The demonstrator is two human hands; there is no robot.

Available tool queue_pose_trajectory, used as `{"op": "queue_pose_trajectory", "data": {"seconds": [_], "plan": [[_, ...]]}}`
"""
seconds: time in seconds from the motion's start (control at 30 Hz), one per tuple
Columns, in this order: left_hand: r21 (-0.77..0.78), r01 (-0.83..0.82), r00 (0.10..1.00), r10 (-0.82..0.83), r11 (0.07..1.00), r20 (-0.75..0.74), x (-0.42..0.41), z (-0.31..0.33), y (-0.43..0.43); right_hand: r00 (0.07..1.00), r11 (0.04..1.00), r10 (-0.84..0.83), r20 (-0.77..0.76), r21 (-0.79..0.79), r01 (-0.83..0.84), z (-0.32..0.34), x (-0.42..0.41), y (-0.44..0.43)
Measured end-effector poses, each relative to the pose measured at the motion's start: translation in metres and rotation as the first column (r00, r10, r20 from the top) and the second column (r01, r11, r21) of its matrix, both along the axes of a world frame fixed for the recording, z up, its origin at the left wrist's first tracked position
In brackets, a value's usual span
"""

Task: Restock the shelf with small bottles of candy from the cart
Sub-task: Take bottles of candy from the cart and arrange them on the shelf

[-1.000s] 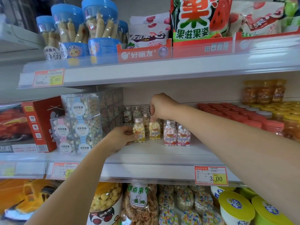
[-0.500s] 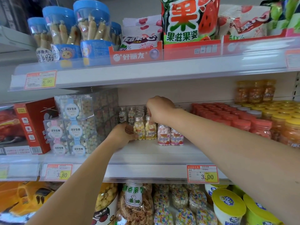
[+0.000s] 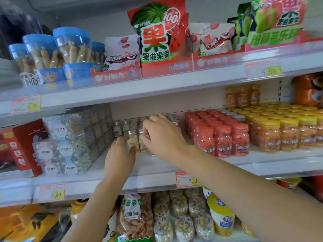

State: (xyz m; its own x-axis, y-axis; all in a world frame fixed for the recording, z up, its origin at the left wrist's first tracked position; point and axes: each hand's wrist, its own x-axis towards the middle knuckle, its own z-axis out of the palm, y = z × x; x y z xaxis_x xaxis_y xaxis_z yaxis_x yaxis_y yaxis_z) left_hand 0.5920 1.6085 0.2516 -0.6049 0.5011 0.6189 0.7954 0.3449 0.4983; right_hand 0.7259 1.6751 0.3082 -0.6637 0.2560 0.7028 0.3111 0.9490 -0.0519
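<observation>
The left hand (image 3: 119, 155) grips the front yellow-candy bottle (image 3: 131, 143) on the middle shelf (image 3: 157, 165), the right hand (image 3: 161, 137) lies curled over the neighbour bottles (image 3: 142, 145), its grip unclear, so both should slide the row back slowly, keeping everything upright.

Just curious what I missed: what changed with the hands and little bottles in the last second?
The right hand opened its fingers and shifted slightly right, apparently letting go of the neighbouring bottle. The left hand still holds the yellow candy bottle, which stays on the shelf.
</observation>
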Motion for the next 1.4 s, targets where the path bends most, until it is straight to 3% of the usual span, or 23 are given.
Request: {"op": "queue_pose_trajectory", "data": {"seconds": [0.07,0.13,0.27,0.37,0.47,0.57,0.73,0.83,0.9,1.0,1.1,1.17,1.27,1.4], "plan": [[0.212,0.107,0.994,-0.098,0.971,-0.053,0.045,-0.012,-0.023,0.998,0.993,0.055,-0.021,-0.105,-0.057,-0.011,0.039,-0.015],[0.236,0.219,0.976,-0.212,0.947,-0.054,0.084,-0.033,-0.039,0.999,0.984,0.053,-0.007,-0.172,-0.053,-0.028,0.079,-0.023],[0.057,0.455,0.89,-0.456,0.889,0.005,0.148,-0.09,-0.047,0.991,0.944,-0.068,0.117,-0.313,0.102,-0.084,0.152,-0.017],[-0.078,0.55,0.834,-0.541,0.831,0.111,0.189,-0.14,-0.039,0.954,0.86,-0.123,0.274,-0.451,0.24,-0.143,0.199,0.0],[-0.196,0.638,0.762,-0.574,0.744,0.299,0.226,-0.192,-0.03,0.871,0.744,-0.166,0.462,-0.521,0.418,-0.215,0.248,0.022],[-0.296,0.705,0.693,-0.54,0.644,0.477,0.258,-0.252,-0.019,0.774,0.55,-0.103,0.625,-0.613,0.568,-0.284,0.301,0.038],[-0.491,0.731,0.667,-0.346,0.473,0.66,0.302,-0.351,-0.01,0.636,0.229,-0.028,0.771,-0.615,0.755,-0.382,0.376,0.044],[-0.671,0.695,0.719,-0.255,0.257,0.647,0.315,-0.405,-0.005,0.586,0.082,0.032,0.809,-0.587,0.806,-0.436,0.405,0.038],[-0.709,0.694,0.719,-0.181,0.125,0.672,0.321,-0.436,-0.003,0.548,0.02,0.083,0.833,-0.551,0.834,-0.466,0.416,0.032],[-0.702,0.711,0.702,-0.116,0.052,0.703,0.336,-0.47,-0.004,0.484,-0.007,0.111,0.868,-0.486,0.874,-0.507,0.418,0.025],[-0.674,0.737,0.674,-0.145,0.058,0.724,0.357,-0.494,-0.005,0.437,0.071,0.227,0.87,-0.462,0.884,-0.547,0.413,0.015],[-0.67,0.743,0.653,-0.223,-0.001,0.724,0.373,-0.507,-0.003,0.401,0.124,0.27,0.875,-0.445,0.887,-0.553,0.408,0.004],[-0.715,0.692,0.663,-0.299,-0.105,0.686,0.386,-0.522,0.001,0.466,-0.056,0.227,0.855,-0.466,0.883,-0.569,0.401,-0.006],[-0.835,0.507,0.694,-0.472,-0.216,0.543,0.386,-0.535,0.008,0.531,-0.117,0.193,0.825,-0.518,0.847,-0.579,0.396,-0.009]]}}
